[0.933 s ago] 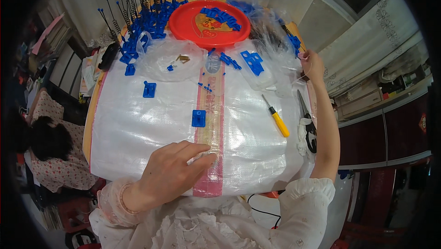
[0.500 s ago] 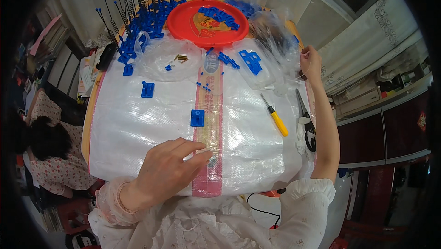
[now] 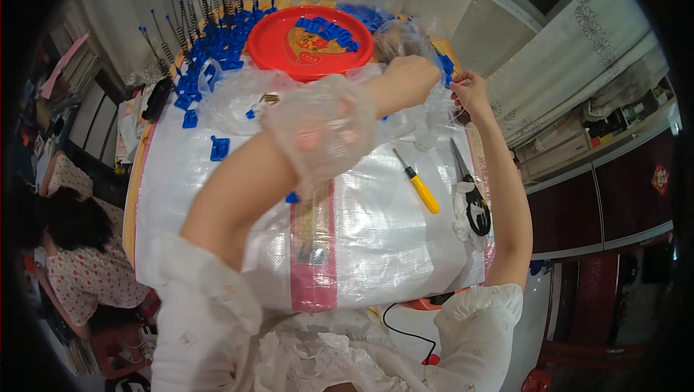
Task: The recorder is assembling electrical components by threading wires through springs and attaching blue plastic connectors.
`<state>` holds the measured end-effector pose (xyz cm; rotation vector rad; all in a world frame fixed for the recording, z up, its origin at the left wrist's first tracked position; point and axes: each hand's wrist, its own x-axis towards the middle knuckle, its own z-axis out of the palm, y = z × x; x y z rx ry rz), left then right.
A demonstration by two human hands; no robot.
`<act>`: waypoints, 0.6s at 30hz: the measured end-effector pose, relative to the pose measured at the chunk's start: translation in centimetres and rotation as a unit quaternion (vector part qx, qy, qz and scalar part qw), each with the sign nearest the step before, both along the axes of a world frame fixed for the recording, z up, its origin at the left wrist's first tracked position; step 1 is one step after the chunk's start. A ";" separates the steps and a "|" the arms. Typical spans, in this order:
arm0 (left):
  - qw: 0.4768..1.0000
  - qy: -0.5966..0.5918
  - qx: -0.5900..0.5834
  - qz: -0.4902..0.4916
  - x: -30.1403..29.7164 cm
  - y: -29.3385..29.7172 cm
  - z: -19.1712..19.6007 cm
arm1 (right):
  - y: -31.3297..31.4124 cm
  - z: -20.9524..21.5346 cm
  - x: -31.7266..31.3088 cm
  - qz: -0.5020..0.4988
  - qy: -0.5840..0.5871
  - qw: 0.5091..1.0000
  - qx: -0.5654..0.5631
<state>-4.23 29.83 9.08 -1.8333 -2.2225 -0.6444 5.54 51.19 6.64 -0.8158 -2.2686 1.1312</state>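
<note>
My left hand [image 3: 413, 80] is stretched across the table to the clear plastic bag [image 3: 397, 41] at the far right. Its fingers are curled under and mostly hidden. Beside it, my right hand [image 3: 471, 92] pinches the edge of clear plastic at the table's right rim. Blue plastic parts [image 3: 445, 67] lie between and behind the hands. My left forearm, in a sheer frilled cuff [image 3: 325, 132], hides much of the table's middle. A square blue part [image 3: 292, 197] peeks out from under that forearm, and another blue part [image 3: 220, 148] lies farther left.
A red round tray [image 3: 264, 59] holds blue parts. Far left stand several blue pieces with black springs [image 3: 210, 23]. Brass-coloured pins [image 3: 269, 98] lie on clear plastic. A yellow-handled screwdriver [image 3: 423, 191] and black scissors [image 3: 476, 208] rest at right. Another person [image 3: 94, 247] is at left.
My left hand has swung from the near middle of the table up to the far-right bag, and its fingers have curled. My right hand keeps its pinch at the right rim. The view has shifted slightly.
</note>
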 end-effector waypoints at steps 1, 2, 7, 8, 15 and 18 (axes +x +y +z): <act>1.000 -0.002 0.017 0.006 -0.7 1.5 -1.6 | -0.6 0.0 -1.2 0.019 0.002 1.000 -0.019; 0.999 -0.005 0.035 -0.004 -0.2 3.1 -1.9 | -0.4 0.1 -0.9 0.020 0.010 0.999 -0.032; 0.997 -0.062 0.036 0.016 -0.5 8.6 -3.8 | 0.2 1.0 -0.3 0.040 0.040 0.992 -0.117; 0.998 -0.052 0.025 0.027 -0.8 9.1 -4.3 | 0.5 1.2 -0.1 0.043 0.044 0.989 -0.134; 0.997 -0.001 0.010 0.071 -3.5 9.1 -6.4 | 1.4 1.9 0.4 0.070 -0.016 0.997 0.021; 0.996 0.024 0.030 0.074 -3.1 8.7 -6.5 | 0.4 1.0 0.3 0.078 -0.042 0.966 0.243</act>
